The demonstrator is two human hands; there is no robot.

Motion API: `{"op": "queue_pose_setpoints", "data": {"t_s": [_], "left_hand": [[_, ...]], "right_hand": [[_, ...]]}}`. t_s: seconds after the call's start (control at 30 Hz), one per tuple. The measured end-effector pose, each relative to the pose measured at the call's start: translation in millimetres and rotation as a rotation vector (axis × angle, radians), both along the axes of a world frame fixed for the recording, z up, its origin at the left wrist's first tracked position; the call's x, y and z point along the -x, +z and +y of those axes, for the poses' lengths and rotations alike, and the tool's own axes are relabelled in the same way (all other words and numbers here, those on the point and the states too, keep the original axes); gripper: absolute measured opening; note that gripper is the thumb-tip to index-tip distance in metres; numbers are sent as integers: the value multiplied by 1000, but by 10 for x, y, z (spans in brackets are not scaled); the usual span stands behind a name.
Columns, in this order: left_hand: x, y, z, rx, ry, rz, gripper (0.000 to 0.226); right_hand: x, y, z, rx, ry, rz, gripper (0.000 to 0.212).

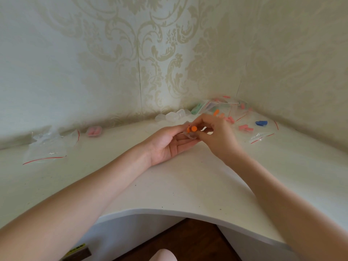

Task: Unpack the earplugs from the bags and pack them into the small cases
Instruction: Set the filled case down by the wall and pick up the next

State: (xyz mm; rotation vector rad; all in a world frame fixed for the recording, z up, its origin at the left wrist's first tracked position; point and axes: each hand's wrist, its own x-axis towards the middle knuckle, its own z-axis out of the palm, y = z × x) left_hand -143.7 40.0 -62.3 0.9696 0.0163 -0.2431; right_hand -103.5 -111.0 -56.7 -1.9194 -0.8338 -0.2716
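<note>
My left hand lies palm up over the white desk, with a small clear case resting on its fingers. Two orange earplugs stick up at the case. My right hand is curled over them and pinches the nearer orange earplug between thumb and fingers. Behind the hands, a heap of clear zip bags with pink, orange and green earplugs fills the desk corner. Several empty clear cases stand just left of that heap.
A closed case with pink earplugs stands at the back left, beside empty zip bags. A blue earplug bag and pink ones lie to the right. The desk's curved front edge is cut inward towards me.
</note>
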Motion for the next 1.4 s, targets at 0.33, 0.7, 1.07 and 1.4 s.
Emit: {"op": "queue_pose_setpoints", "data": {"t_s": [0.33, 0.7, 1.07, 1.4], "left_hand": [[-1, 1, -6, -23, 56, 18, 19], [14, 26, -26, -27, 83, 26, 16], [36, 32, -21, -42, 37, 4, 19], [-13, 9, 19, -4, 74, 52, 31]], "right_hand": [[-36, 13, 24, -144, -72, 114, 29], [-38, -18, -3, -10, -142, -26, 12], [-54, -32, 26, -101, -220, 90, 31], [8, 29, 37, -152, -43, 195, 45]]}}
